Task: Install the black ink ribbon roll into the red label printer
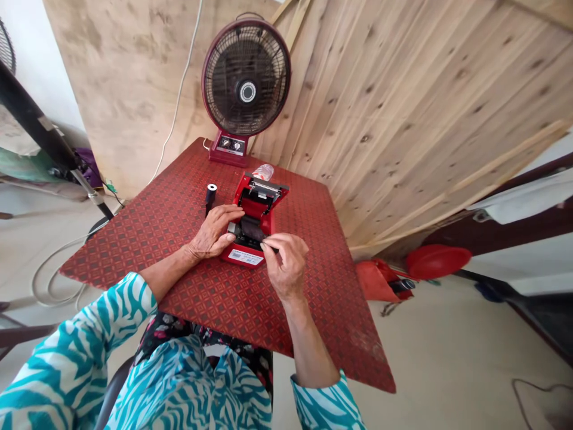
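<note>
A small red machine point(244, 255) with a black inside stands on the patterned red table, its lid tilted up at the back. Inside it lies a dark roll point(252, 229). My left hand point(216, 231) rests against the machine's left side, fingers spread over its edge and thumb near the front. At the front right corner, my right hand point(285, 261) is closed in a pinch; what lies between its fingertips is too small to make out. Behind my left hand a dark roll with a white end point(210, 195) stands upright.
A maroon fan point(247, 77) stands at the table's point(179, 173) back edge, with a clear plastic bottle point(264, 172) behind the machine. Wooden boards rise behind the table. A red basin point(439, 261) and an orange bag point(376, 279) are to the right.
</note>
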{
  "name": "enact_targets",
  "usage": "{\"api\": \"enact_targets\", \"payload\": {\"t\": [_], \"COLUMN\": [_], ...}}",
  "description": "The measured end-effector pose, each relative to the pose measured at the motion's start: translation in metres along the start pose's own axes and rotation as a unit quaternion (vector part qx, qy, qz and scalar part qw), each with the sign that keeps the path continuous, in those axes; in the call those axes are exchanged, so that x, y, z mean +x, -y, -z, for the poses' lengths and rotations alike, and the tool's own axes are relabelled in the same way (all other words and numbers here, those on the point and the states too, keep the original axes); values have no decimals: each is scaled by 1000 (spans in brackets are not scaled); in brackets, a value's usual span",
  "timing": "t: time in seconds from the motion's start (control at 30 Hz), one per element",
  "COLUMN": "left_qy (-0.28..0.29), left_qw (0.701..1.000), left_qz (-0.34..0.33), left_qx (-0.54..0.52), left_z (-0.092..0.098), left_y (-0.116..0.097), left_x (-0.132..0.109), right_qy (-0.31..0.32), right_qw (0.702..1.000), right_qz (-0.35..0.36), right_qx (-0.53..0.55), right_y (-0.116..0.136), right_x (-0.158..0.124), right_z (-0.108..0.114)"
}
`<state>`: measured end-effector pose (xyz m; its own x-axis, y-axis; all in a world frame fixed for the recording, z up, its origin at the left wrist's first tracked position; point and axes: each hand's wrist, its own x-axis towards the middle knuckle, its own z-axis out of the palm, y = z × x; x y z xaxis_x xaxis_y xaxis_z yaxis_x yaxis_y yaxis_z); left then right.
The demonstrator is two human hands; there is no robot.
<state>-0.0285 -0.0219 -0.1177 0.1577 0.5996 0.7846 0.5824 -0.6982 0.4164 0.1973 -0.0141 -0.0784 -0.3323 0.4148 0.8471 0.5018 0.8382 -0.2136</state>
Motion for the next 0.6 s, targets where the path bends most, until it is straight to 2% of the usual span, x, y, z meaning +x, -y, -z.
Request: {"api": "enact_targets", "payload": {"t": [0.2,0.3,0.43,0.5,0.6], "left_qy": [-10,-13,-62,-86,-107], "left_qw": [1000,999,996,991,985], "left_qz": [23,34,65,97,135], "left_qx": [-5,-7,-5,8,9], "left_z": [1,0,0,3,9], "left_y": [0,2,6,8,9], "left_x": [0,-3,-3,5,30], "right_qy": [-26,-17,3,-2,-26], "right_qw": [997,997,998,998,997], "right_qz": [71,63,43,43,57], "right_qx": [-34,-49,-45,-42,-41], "right_y": [9,8,4,3,3], "right_x": [-16,-25,-35,-39,-39], "right_z": [1,-2,-9,-12,-15]}}
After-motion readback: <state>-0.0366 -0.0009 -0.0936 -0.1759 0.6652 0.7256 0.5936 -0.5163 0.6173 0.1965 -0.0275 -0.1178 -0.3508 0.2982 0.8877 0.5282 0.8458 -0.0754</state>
